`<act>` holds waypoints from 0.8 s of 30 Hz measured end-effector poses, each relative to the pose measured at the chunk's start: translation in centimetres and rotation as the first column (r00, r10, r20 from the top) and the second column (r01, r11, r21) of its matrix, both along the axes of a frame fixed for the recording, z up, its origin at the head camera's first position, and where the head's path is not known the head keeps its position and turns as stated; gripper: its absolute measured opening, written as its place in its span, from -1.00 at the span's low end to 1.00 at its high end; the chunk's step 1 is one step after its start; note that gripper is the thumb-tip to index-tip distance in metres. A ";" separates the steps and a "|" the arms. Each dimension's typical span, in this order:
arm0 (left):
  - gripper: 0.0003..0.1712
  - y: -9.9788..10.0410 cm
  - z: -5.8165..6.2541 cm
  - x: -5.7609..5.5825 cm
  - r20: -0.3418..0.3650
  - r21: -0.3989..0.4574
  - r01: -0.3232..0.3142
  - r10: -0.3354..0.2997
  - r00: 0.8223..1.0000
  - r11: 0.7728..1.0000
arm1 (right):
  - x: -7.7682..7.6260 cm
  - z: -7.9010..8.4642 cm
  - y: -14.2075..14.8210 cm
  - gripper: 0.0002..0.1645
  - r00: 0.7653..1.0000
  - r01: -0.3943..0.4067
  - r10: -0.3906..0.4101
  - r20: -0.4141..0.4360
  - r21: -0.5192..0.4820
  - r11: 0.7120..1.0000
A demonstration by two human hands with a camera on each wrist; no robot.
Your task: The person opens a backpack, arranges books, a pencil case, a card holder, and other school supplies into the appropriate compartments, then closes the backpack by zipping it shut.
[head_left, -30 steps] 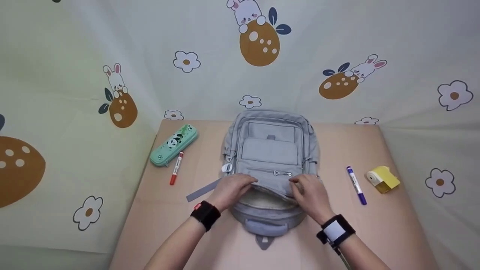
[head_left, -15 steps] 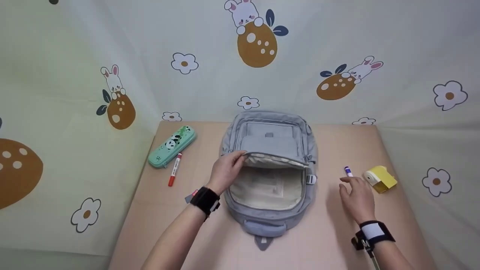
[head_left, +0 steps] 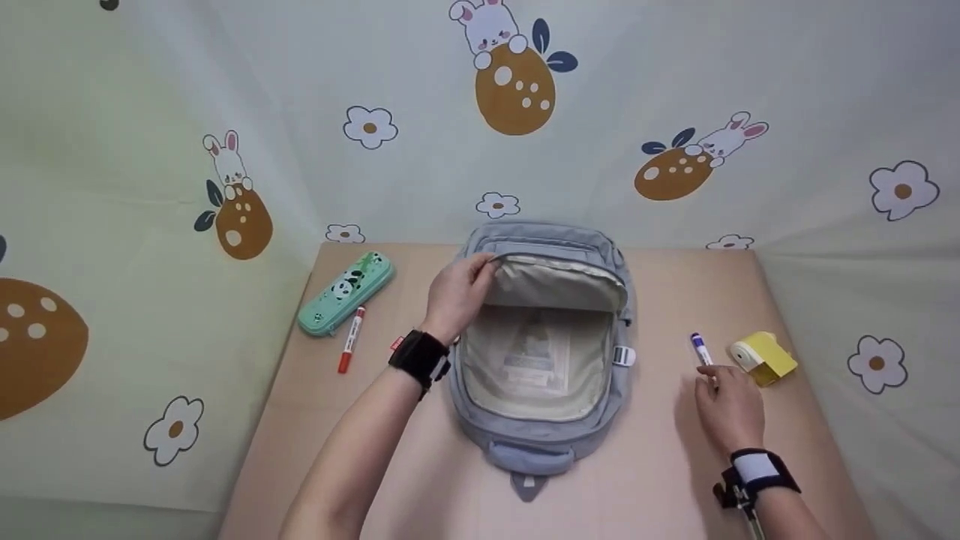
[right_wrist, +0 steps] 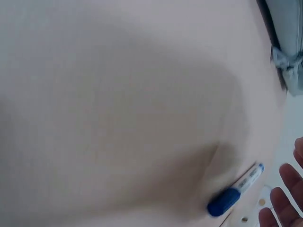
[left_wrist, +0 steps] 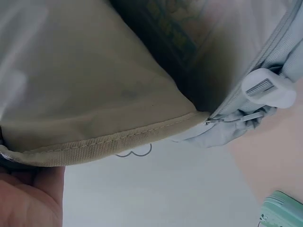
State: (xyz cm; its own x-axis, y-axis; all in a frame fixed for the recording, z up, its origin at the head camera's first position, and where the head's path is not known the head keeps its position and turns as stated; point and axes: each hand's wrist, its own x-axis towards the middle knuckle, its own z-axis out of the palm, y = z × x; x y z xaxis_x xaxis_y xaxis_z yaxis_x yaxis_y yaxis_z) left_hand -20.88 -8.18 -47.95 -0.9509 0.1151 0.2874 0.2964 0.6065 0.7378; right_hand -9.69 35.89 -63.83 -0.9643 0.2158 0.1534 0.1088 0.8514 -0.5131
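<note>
Head view: left hand tight on the backpack flap, blue marker partly beneath the loose-fingered right hand

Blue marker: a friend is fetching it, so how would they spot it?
On the table, find the grey backpack; right of it in the head view is a yellow object. Between them lies the blue marker, partly hidden by the right hand. Unlike the red marker on the backpack's other side, it has blue ends.
</note>
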 end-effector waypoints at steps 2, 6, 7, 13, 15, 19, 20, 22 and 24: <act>-0.74 0.0 0.3 -0.2 0.002 -0.001 -0.008 0.008 1.000 1.000 | -0.4 0.1 1.0 -0.65 0.999 0.038 -0.038 -0.004 0.011 0.999; -0.76 -0.2 0.6 -0.5 0.023 -0.004 -0.014 0.014 1.000 1.000 | -1.3 0.4 3.7 -0.50 0.993 0.115 -0.115 -0.004 0.024 0.993; -0.75 -0.2 0.6 -0.6 0.029 -0.004 -0.014 0.014 0.999 1.000 | -1.4 0.6 4.5 -0.43 0.992 0.130 -0.130 0.008 0.018 0.991; -0.73 -0.3 0.6 -0.7 0.037 -0.008 0.005 -0.005 0.999 1.000 | -2.4 0.9 9.0 0.01 0.971 0.157 -0.149 0.186 -0.031 0.987; -0.73 -0.2 0.6 -0.7 0.036 -0.011 0.018 -0.018 0.999 1.000 | -2.6 0.8 10.0 0.10 0.958 0.156 -0.140 0.248 -0.046 0.987; -0.73 -0.1 0.4 -0.7 0.045 -0.014 0.036 -0.035 0.998 0.999 | -2.8 0.5 11.3 0.11 0.940 0.133 -0.094 0.327 -0.102 0.986; -0.73 -0.1 0.4 -0.6 0.048 -0.014 0.040 -0.039 0.998 0.999 | -2.8 0.4 11.4 0.07 0.938 0.126 -0.080 0.336 -0.116 0.985; -0.74 -0.2 0.3 -0.5 0.055 -0.011 0.045 -0.045 0.997 0.999 | -2.9 0.2 11.5 -0.03 0.937 0.115 -0.061 0.345 -0.138 0.984; -0.75 -0.3 0.3 -0.5 0.063 -0.006 0.050 -0.050 0.997 0.999 | -3.0 0.0 11.5 -0.12 0.936 0.111 -0.053 0.347 -0.150 0.982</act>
